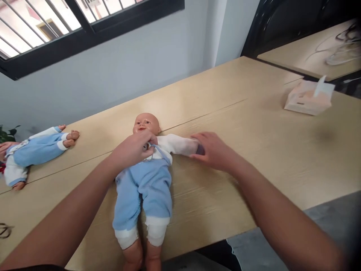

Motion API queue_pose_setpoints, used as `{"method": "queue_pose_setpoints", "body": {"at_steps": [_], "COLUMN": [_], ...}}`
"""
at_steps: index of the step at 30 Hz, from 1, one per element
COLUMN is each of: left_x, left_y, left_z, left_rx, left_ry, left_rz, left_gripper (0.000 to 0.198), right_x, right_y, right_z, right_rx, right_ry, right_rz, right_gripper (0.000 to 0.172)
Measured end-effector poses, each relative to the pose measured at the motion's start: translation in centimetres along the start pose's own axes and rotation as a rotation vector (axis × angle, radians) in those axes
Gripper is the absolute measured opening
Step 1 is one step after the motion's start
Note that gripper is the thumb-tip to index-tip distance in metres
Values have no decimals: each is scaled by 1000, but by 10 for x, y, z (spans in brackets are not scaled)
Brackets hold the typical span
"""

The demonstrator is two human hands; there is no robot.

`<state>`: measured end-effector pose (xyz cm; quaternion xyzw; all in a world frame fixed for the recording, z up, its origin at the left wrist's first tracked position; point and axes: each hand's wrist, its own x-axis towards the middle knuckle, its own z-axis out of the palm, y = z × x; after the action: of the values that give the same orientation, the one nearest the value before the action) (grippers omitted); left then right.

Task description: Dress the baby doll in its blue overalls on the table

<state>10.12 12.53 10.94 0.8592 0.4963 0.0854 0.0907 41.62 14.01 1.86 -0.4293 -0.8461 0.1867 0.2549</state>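
A baby doll [147,122] lies on its back on the wooden table, its legs toward me. It wears an outfit with a white top and light-blue trousers [153,180] with white cuffs. At the chest, my left hand [134,147] is closed with its fingers pinching the front of the outfit near a blue strip. My right hand [211,150] curls around the end of the white sleeve [182,145], by its dark cuff. The doll's arm stretches out to the right. Whatever is inside that cuff is hidden by my fingers.
A second doll [42,148] in similar clothes lies at the left. A tissue box [308,98] stands on the right of the table [270,150]. A small dark looped object [5,230] sits at the left edge. The wall and barred window are behind.
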Motion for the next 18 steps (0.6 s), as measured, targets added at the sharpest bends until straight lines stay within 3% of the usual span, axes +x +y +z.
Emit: {"method": "queue_pose_setpoints", "body": {"at_steps": [2, 4, 7, 10, 13, 15, 18], "left_x": [-5, -8, -11, -17, -28, -35, -43], "left_y": [0, 0, -2, -4, -3, 0, 5], "left_z": [5, 9, 11, 12, 14, 17, 20], "left_rx": [31, 69, 94, 58, -43, -104, -154], "left_ry": [40, 62, 39, 24, 91, 159, 277], "left_rz": [15, -29, -158, -237, -253, -187, -34], "left_gripper": [19, 24, 25, 21, 23, 21, 14], "right_x": [-14, -22, -24, -18, -8, 4, 29], "right_y": [23, 36, 40, 35, 19, -2, -46], "right_z": [-1, 2, 0, -6, -10, -8, 0], "right_rx": [-63, -65, 66, 262, 482, 607, 595], "right_ry": [-18, -30, -27, 76, 233, 306, 356], "right_rz": [33, 47, 54, 66, 41, 8, -63], "right_gripper": [60, 49, 35, 42, 66, 80, 75]}}
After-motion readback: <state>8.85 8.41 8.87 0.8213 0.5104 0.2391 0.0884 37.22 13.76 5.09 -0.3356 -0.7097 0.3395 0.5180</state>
